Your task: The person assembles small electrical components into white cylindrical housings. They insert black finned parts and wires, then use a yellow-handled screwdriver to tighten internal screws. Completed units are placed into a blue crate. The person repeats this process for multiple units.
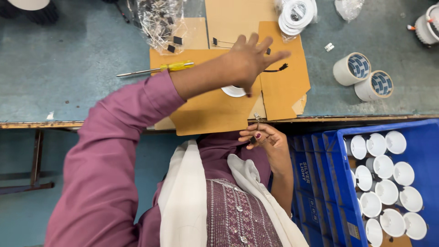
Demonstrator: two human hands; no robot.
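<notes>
Fingers (267,57) of the left hand (249,61) spread wide over a white round fitting (232,91) lying on cardboard (215,110), touching little. Right hand (265,137) pinches a small metal clip (257,117) near the bench (68,68) edge; the clip looks not yet fitted. White housings fill the blue crate (338,183) beside.

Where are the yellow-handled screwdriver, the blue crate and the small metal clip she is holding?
screwdriver (176,67), head view, on its yellow handle.
blue crate (336,160), head view, on its left wall.
small metal clip (257,117), head view, on the tip above the right hand (267,139).
</notes>
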